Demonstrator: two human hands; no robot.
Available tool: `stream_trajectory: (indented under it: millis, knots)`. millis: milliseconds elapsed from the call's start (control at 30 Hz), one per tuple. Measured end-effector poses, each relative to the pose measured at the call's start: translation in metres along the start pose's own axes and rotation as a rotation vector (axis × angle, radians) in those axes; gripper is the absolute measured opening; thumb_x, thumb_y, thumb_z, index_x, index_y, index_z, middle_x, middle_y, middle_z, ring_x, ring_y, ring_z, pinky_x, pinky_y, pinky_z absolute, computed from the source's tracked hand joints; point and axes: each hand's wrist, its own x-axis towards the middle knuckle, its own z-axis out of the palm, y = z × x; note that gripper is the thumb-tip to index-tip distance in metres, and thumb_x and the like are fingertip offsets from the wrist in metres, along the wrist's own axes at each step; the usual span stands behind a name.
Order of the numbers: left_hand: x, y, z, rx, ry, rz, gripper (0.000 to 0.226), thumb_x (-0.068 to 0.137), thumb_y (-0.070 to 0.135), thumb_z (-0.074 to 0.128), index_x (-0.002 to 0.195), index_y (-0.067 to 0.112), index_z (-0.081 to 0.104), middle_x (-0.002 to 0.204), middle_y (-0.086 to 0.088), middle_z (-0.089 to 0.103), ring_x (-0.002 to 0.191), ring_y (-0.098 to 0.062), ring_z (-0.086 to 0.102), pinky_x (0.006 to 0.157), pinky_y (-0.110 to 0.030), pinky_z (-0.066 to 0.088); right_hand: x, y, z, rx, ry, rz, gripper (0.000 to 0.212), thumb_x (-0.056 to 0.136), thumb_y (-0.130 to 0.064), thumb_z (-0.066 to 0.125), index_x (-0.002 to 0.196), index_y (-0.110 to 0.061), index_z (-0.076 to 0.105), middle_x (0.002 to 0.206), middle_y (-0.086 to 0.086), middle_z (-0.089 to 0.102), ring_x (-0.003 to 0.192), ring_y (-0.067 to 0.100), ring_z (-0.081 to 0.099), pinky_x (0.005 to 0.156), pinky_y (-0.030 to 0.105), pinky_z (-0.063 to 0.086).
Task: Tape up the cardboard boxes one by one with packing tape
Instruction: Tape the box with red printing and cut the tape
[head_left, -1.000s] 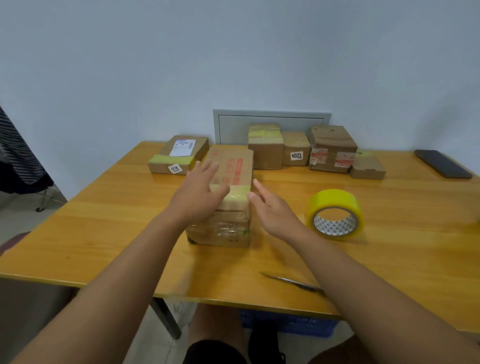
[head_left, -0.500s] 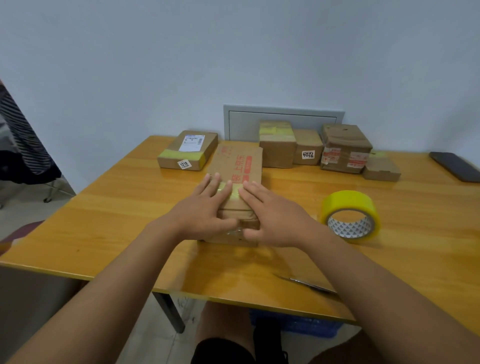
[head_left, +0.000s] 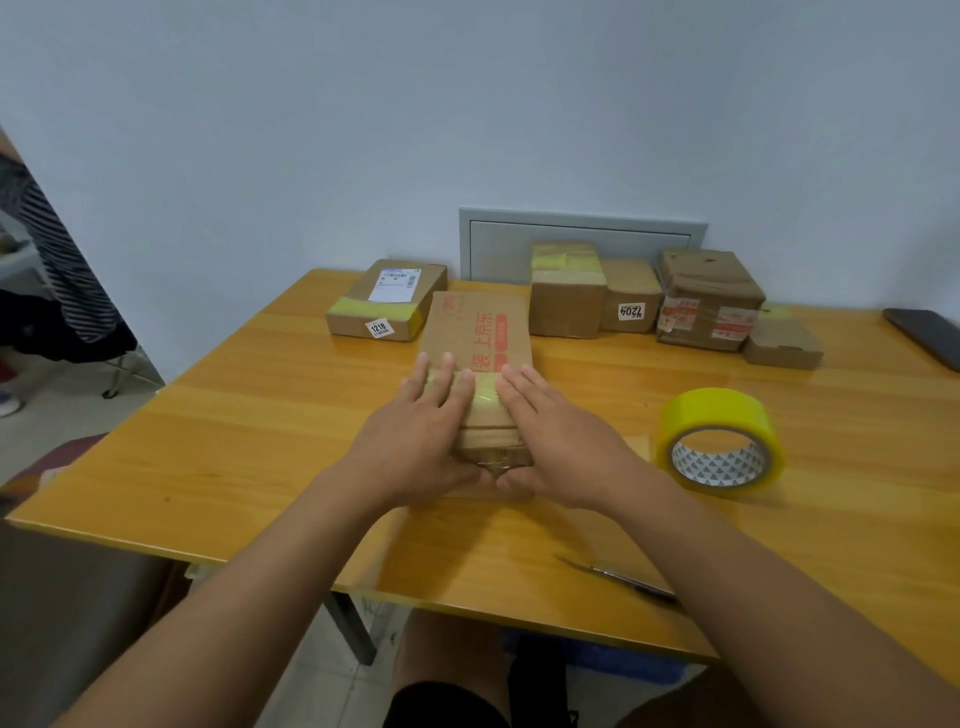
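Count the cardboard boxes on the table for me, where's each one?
6. One under both hands; one labelled 1218 at back left; four along the back wall: a yellow-taped box, one labelled 1204, a red-labelled box, and a low flat box. More could hide behind these.

Under the fingers (head_left: 441, 379) lies a matt brown cardboard box (head_left: 478, 332) with red print, crossed by a shiny band of yellowish tape (head_left: 485, 397) just beside the fingertips. The table (head_left: 260, 441) beneath is glossy varnished wood. Right of the fingers stands a glossy yellow plastic tape roll (head_left: 719, 439); nearer, metal scissors (head_left: 618, 577) gleam.
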Motion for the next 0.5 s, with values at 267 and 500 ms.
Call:
stream_trajectory:
  millis: [267, 500]
  knots:
    - [-0.017, -0.008, 0.006, -0.891, 0.175, -0.158, 0.125, 0.069, 0.046, 0.084, 0.158, 0.026, -0.001, 0.149, 0.014, 0.042, 0.135, -0.012, 0.043, 0.105, -0.037, 0.046, -0.014, 0.024, 0.025, 0.437, 0.139, 0.05, 0.111, 0.08, -0.046, 0.076, 0.156, -0.026, -0.003, 0.161, -0.02, -0.011, 0.148, 0.008, 0.006, 0.116, 0.031, 0.027]
    - [-0.01, 0.03, -0.019, -0.298, 0.252, 0.046, 0.092, 0.08, 0.061, 0.067, 0.155, 0.034, 0.021, 0.163, 0.012, 0.016, 0.152, -0.022, 0.001, 0.121, -0.046, 0.015, -0.018, 0.024, 0.026, 0.493, 0.153, 0.111, 0.13, 0.07, -0.063, 0.075, 0.149, -0.036, -0.024, 0.163, -0.011, -0.012, 0.15, 0.01, -0.002, 0.116, 0.04, 0.028]
